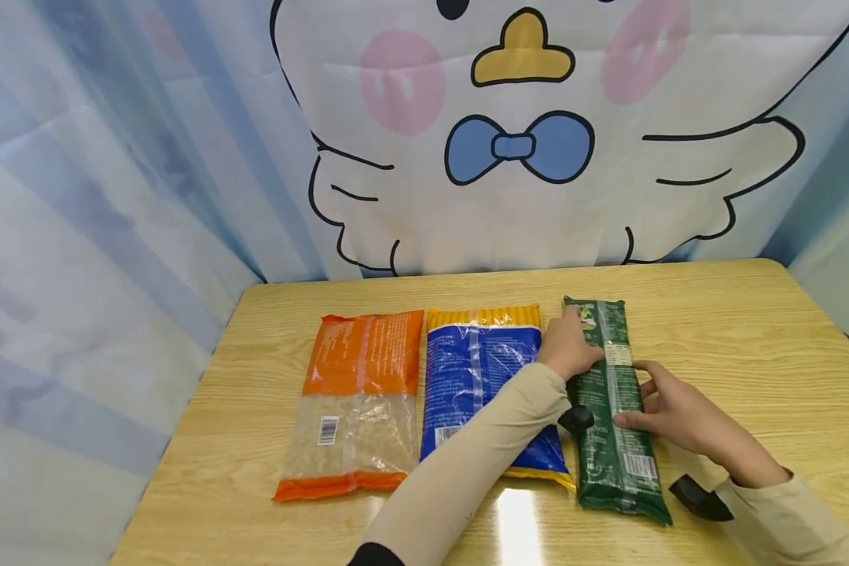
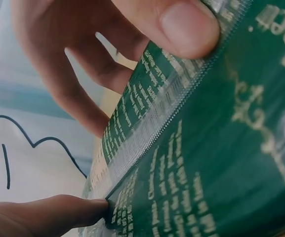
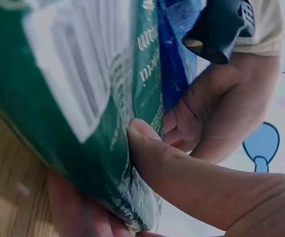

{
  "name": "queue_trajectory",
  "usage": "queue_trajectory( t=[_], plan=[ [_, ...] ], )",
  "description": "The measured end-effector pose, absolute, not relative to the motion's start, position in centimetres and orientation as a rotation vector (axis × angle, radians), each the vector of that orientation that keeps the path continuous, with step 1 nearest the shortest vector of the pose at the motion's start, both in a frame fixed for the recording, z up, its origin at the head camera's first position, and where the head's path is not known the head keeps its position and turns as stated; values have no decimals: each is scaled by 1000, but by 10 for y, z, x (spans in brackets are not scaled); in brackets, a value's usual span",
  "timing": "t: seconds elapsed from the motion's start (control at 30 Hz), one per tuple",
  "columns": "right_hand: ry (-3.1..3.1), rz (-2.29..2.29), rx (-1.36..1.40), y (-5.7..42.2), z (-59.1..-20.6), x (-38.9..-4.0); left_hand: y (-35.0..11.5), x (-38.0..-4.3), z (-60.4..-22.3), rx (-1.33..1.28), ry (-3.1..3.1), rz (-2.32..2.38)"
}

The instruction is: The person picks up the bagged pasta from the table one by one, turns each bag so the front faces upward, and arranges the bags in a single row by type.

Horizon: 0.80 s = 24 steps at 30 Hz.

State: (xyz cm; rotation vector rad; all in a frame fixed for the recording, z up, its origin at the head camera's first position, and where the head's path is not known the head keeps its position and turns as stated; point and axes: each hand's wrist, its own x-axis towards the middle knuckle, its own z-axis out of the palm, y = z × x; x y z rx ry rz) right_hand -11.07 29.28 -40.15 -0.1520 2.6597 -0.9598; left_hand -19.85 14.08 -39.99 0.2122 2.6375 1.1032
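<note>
A long green packet point(image 1: 604, 464) with gold lettering and a barcode lies seam side up at the right of a row of bags. My left hand point(image 1: 568, 346) holds its upper left side, thumb on top and the other fingers over the left edge. At the right edge, my right hand point(image 1: 682, 414) grips it with the thumb on the top face and the fingers curled against the side. In the left wrist view, the left thumb point(image 2: 53, 213) touches the packet's printed face. The right wrist view shows the right thumb point(image 3: 182, 173) pressing beside the clear seam.
Left of the green packet lies a blue bag point(image 1: 453, 385) with yellow ends, partly under my left forearm. Further left is an orange bag point(image 1: 364, 354) with a clear lower half. All lie on a wooden table point(image 1: 226, 440), with a cartoon-printed curtain point(image 1: 481, 220) behind.
</note>
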Motion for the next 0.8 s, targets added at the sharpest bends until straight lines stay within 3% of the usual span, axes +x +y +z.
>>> queue_trajectory(
  t=[0.27, 0.8],
  plan=[
    [2537, -1210, -83, 290, -397, -110, 139, -197, -401, 171, 2583, 1228],
    [2512, -1224, -32, 291, -396, -110, 136, -195, -404, 108, 2541, 1337]
  ],
)
